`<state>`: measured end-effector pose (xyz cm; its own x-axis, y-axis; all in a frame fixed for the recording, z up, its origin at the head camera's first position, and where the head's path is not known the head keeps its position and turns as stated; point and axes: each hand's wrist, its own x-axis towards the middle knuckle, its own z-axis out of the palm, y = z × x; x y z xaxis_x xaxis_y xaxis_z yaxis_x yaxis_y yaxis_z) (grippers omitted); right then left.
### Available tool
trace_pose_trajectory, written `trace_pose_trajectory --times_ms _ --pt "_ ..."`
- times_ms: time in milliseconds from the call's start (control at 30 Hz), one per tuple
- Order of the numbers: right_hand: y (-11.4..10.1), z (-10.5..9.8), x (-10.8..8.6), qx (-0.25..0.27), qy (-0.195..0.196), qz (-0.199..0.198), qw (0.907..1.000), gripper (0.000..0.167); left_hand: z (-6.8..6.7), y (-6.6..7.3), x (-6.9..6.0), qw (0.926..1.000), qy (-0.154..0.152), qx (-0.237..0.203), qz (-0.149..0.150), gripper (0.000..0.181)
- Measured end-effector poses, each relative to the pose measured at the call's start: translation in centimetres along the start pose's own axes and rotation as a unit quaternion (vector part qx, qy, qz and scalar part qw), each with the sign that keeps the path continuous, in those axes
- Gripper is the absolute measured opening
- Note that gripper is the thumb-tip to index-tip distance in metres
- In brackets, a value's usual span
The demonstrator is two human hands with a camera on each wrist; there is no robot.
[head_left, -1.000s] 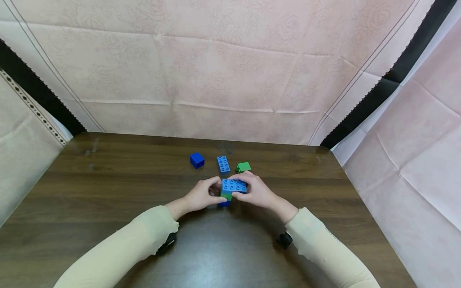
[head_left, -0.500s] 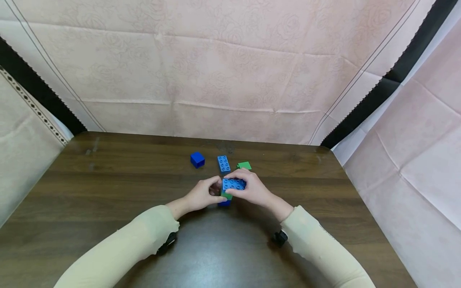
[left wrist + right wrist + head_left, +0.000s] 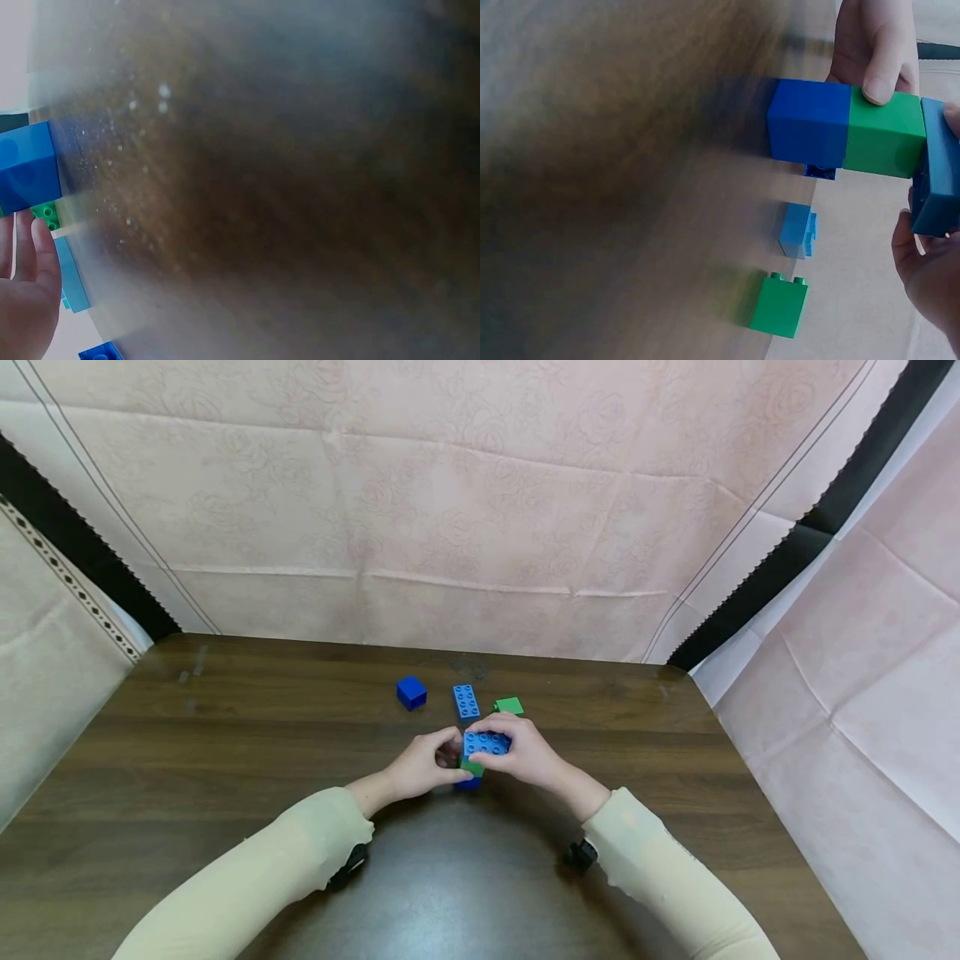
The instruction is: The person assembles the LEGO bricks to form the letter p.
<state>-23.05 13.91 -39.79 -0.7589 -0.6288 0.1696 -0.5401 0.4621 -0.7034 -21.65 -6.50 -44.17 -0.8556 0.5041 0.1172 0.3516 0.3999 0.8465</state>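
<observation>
Stack of three toy bricks, mid-table, taken as clock centre in the head view. Base: dark-blue brick point(image 3: 810, 120). Middle: green brick point(image 3: 885, 135). Top: light-blue eight-stud brick point(image 3: 483, 743), overhanging towards 3 o'clock; whether it is pressed fully home cannot be told. Any lettering on the studs is too small to read.

Left hand point(image 3: 416, 768), at 9 o'clock: partly closed, thumb on the near face, gripping the green brick. Right hand point(image 3: 534, 756), at 3 o'clock: thumb near, fingers far, pinching the light-blue eight-stud brick.

Loose on the brown table point(image 3: 300, 710): spare dark-blue brick point(image 3: 411, 693), between 10 and 11 o'clock; spare light-blue brick point(image 3: 466, 702), 12 o'clock; spare green brick point(image 3: 508, 705), 1 o'clock.

Changes against one second earlier: right hand shifted slightly towards 9 o'clock, its thumb further along the top brick; spare green brick more covered by that hand. Left hand unchanged.
</observation>
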Motion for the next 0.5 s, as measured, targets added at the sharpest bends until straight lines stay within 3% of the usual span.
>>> trace_pose_trajectory --times_ms 200,500 --pt "-0.52 -0.4 0.45 -0.014 -0.022 -0.017 0.9995 0.033 -0.11 0.04 -0.07 1.0 0.001 -0.005 -0.004 0.026" --pt "-0.68 -0.71 0.28 -0.019 -0.032 0.02 0.9991 0.035 0.04 -0.14 0.03 1.0 0.0 -0.001 -0.003 0.025"
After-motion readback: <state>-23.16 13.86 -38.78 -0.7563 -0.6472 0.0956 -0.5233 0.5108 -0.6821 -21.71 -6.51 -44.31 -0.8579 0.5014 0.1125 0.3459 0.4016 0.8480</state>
